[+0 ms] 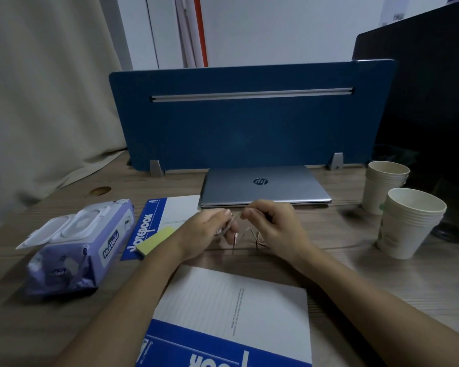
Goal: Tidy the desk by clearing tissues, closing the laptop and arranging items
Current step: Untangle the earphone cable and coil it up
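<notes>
The silver laptop (265,188) lies shut at the back of the wooden desk (355,274), against the blue divider. Just in front of it, my left hand (210,229) and my right hand (273,226) are close together above the desk. Both pinch a thin wiry object (245,231), too fine to identify; thin ends hang down from it. A purple pack of wet wipes (77,245) lies at the left with its flap open. A blue-and-white notebook (170,211) with a yellow sticky pad (155,239) on it sits beside the pack. Another notebook (231,313) lies nearest me, partly under my arms.
Two stacks of paper cups (384,186) (408,223) stand at the right. Behind them is a large black object (435,102). The blue divider (249,123) closes off the desk's back edge, and a beige curtain (51,102) hangs at the left.
</notes>
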Tool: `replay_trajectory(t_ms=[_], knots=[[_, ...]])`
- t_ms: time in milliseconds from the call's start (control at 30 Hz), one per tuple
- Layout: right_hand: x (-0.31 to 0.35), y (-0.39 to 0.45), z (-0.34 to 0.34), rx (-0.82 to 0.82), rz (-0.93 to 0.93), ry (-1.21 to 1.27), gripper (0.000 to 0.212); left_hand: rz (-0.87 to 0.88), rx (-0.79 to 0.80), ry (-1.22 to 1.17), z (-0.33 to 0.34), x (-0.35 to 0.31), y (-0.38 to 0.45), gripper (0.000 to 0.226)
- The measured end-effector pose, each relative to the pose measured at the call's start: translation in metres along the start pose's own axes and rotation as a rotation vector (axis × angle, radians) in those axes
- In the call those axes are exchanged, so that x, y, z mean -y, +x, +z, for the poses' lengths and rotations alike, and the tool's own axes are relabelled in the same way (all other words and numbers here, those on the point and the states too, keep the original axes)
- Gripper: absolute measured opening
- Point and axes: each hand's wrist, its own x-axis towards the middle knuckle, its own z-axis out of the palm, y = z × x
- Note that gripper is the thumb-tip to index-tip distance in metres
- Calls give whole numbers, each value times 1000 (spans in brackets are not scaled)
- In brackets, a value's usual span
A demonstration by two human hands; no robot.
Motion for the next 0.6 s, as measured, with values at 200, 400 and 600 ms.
replay_trajectory(t_ms=[200,400,600], knots=[[-7,4,-4,-117,74,29,15,-25,140,-262,-4,-10,-5,40],[-16,4,-10,-98,141,22,23,18,121,-709,-12,-12,-2,33],[-28,3,-14,12,200,-66,24,109,-109,-1285,-28,-8,-2,31]])
